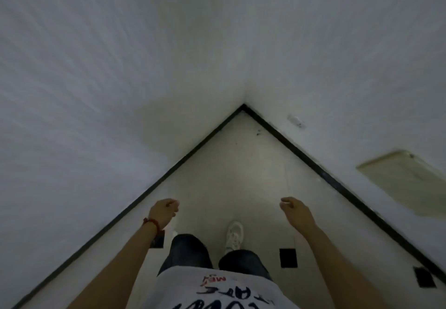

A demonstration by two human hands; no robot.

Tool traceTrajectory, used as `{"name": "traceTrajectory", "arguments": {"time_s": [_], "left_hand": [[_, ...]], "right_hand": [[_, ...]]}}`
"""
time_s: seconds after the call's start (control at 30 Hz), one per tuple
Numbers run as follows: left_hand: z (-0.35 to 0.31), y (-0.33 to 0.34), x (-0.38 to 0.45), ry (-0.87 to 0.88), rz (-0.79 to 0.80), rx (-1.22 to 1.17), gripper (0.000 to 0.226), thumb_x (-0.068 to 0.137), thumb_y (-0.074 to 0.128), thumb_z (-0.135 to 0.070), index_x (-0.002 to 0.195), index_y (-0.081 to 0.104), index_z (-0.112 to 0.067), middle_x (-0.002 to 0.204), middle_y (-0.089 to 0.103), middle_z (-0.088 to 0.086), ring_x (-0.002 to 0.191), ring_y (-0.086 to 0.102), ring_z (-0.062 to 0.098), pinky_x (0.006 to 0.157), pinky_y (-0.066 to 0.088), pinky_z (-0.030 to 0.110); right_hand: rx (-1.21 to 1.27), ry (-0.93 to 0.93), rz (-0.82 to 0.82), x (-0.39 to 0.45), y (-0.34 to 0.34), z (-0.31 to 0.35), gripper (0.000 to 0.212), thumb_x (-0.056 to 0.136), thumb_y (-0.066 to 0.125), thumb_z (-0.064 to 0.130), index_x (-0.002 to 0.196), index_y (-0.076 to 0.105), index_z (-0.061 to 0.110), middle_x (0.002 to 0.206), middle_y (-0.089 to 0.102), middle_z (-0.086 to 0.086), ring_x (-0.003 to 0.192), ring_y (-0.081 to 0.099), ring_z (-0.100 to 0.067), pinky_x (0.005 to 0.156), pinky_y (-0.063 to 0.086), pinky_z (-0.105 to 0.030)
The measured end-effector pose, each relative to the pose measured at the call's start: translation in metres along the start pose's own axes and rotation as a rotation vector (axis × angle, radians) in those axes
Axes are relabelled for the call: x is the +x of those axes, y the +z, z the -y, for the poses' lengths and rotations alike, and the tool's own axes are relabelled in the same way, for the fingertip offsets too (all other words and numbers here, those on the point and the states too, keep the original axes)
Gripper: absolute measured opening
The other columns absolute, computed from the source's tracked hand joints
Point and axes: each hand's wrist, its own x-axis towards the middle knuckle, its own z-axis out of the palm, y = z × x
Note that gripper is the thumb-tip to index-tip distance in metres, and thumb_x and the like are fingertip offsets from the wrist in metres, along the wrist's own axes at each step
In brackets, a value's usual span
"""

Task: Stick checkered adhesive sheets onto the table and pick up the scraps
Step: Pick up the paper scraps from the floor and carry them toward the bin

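**Both hands idle at a room corner; no table or sheets in view**

Fingers first. Left hand (164,212): fingers loosely curled inward, nothing visible between them. Right hand (296,212): same loose curl, thumb near the forefinger; a pale glint at the fingertips could be a small scrap or just light, cannot tell. Judged as a relaxed walking posture, both arms held forward for balance rather than for work.

Outward. A red cord bracelet (152,223) sits on the left wrist. Below the hands: dark trousers, a white printed T-shirt, and one white sneaker (234,236) stepping toward the corner.

Landmark: the black skirting strip (243,107) where two white walls meet. The pale tiled floor (241,163) spreads from that corner toward the person. Small black square floor insets (288,258) lie well back from the corner, right of the legs. A yellowish rectangular wall patch (405,180) sits on the wall right of the corner, above the skirting.

Task items: checkered adhesive sheets and the table are out of view; their location cannot be told. Judgement: the person is between steps, away from the work surface.
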Motion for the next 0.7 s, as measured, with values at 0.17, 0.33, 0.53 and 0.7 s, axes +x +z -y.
{"name": "traceTrajectory", "arguments": {"time_s": [0.17,0.33,0.53,0.7], "left_hand": [[0.066,-0.027,-0.034,-0.14,-0.182,-0.232,0.023,0.092,0.05,-0.018,0.072,0.061,-0.013,0.078,0.062,0.009,0.08,0.056,0.023,0.075,0.042,0.027],[0.138,-0.037,-0.071,-0.276,-0.288,-0.471,0.021,0.093,0.048,-0.018,0.096,0.063,-0.004,0.095,0.062,0.014,0.086,0.055,0.024,0.076,0.04,0.028],[0.215,-0.033,-0.107,-0.381,-0.377,-0.67,0.03,0.093,0.048,-0.017,0.112,0.058,0.004,0.096,0.059,0.013,0.088,0.055,0.024,0.078,0.041,0.029],[0.268,-0.018,-0.126,-0.491,-0.403,-0.787,0.031,0.093,0.048,-0.017,0.112,0.058,0.005,0.101,0.064,0.021,0.086,0.056,0.026,0.082,0.046,0.037]], "right_hand": [[-0.226,-0.165,0.172,0.031,0.031,0.063,0.034,0.095,0.047,0.021,0.125,0.052,0.006,0.129,0.054,-0.017,0.116,0.051,-0.029,0.093,0.036,-0.026],[-0.455,-0.301,0.361,0.021,0.105,0.109,0.035,0.095,0.046,0.021,0.126,0.051,0.007,0.131,0.053,-0.015,0.119,0.05,-0.027,0.087,0.032,-0.019],[-0.715,-0.421,0.535,-0.009,0.199,0.129,0.033,0.095,0.046,0.022,0.124,0.053,0.008,0.13,0.054,-0.015,0.117,0.052,-0.028,0.087,0.036,-0.021],[-0.904,-0.417,0.654,-0.024,0.26,0.128,0.034,0.095,0.046,0.023,0.125,0.051,0.01,0.128,0.055,-0.018,0.113,0.054,-0.03,0.089,0.04,-0.026]]}}
